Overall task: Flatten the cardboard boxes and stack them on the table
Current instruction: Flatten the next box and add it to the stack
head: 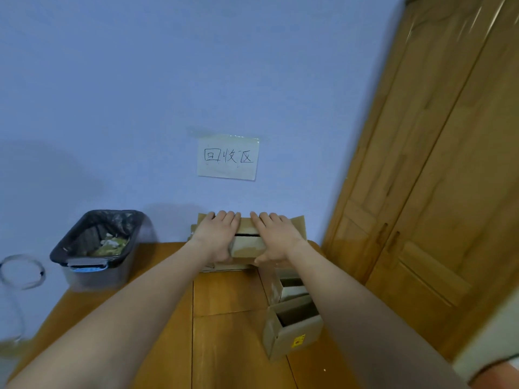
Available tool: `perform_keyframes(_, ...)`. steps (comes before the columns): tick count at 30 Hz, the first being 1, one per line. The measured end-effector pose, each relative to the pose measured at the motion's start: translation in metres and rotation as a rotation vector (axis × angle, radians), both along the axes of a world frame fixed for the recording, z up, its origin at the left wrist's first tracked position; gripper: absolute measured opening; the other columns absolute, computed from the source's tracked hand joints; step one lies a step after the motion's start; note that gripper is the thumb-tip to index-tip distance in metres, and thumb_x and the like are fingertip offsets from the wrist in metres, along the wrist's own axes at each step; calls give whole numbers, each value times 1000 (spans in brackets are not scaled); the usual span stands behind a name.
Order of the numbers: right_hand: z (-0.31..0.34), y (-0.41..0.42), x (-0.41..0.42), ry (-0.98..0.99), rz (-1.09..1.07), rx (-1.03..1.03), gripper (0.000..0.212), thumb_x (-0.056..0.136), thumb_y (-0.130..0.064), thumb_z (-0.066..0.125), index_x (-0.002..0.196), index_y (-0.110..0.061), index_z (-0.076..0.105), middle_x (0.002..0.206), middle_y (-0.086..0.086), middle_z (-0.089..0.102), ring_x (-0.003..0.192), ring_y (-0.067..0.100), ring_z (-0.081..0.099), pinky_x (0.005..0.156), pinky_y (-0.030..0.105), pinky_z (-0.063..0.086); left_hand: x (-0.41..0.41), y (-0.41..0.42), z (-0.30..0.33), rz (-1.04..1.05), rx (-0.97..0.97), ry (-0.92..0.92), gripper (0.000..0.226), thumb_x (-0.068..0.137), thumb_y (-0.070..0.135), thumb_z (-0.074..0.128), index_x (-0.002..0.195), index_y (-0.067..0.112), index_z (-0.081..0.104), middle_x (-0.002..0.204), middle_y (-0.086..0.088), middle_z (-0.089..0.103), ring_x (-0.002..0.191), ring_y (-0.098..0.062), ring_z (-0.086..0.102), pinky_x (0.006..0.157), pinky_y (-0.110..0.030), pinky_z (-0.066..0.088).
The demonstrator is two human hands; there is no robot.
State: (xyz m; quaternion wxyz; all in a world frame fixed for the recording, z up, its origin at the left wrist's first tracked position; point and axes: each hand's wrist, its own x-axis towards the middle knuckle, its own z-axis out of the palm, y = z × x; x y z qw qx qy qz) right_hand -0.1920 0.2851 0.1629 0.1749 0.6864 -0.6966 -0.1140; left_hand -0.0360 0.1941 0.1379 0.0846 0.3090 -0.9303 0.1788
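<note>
A stack of flattened brown cardboard (247, 242) lies on the wooden table (227, 318) against the blue wall. My left hand (219, 237) presses flat on its left side, fingers straight and pointing at the wall. My right hand (273, 237) presses flat on its right side in the same way. A dark gap between two flaps shows between my hands. Two unflattened open cardboard boxes stand on the table under my right forearm: a nearer one (292, 327) with a yellow sticker and a farther one (283, 287).
A grey bin (95, 248) with a black liner and scraps inside stands at the table's back left. A paper sign (227, 157) is taped to the wall above the stack. A wooden door (435, 192) fills the right. A clear loop of tubing (22, 272) shows at far left.
</note>
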Motion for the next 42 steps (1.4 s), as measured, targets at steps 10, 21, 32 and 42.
perform_keyframes(10, 8, 39, 55, -63, 109, -35, 109, 75, -59, 67, 151, -13, 4, 146, 8, 28, 131, 28, 29, 107, 43, 32, 66, 48, 17, 69, -72, -13, 94, 73, 49, 70, 143, 9, 21, 137, -6, 38, 127, -24, 38, 109, -37, 29)
perform_keyframes(21, -44, 90, 104, -104, 174, -59, 103, 72, -55, 72, 147, -12, 17, 145, 8, 30, 133, 28, 30, 107, 44, 31, 114, 118, -23, 192, -16, -145, 103, 72, 45, 76, 144, 3, 16, 144, -13, 33, 135, -29, 32, 118, -39, 19)
perform_keyframes(32, -75, 48, 159, -74, 261, -11, 101, 72, -54, 72, 146, -12, 17, 142, 8, 30, 128, 28, 31, 105, 43, 32, 169, 90, -59, 287, 83, -129, 107, 64, 49, 83, 141, 8, 22, 136, -9, 38, 131, -27, 35, 119, -39, 18)
perform_keyframes(42, -121, -46, 207, -83, 160, 52, 105, 72, -54, 73, 148, -13, 13, 142, 11, 31, 129, 30, 31, 107, 49, 30, 207, -14, -104, 261, 201, -167, 106, 63, 45, 85, 140, 7, 22, 136, -8, 40, 126, -25, 40, 110, -34, 30)
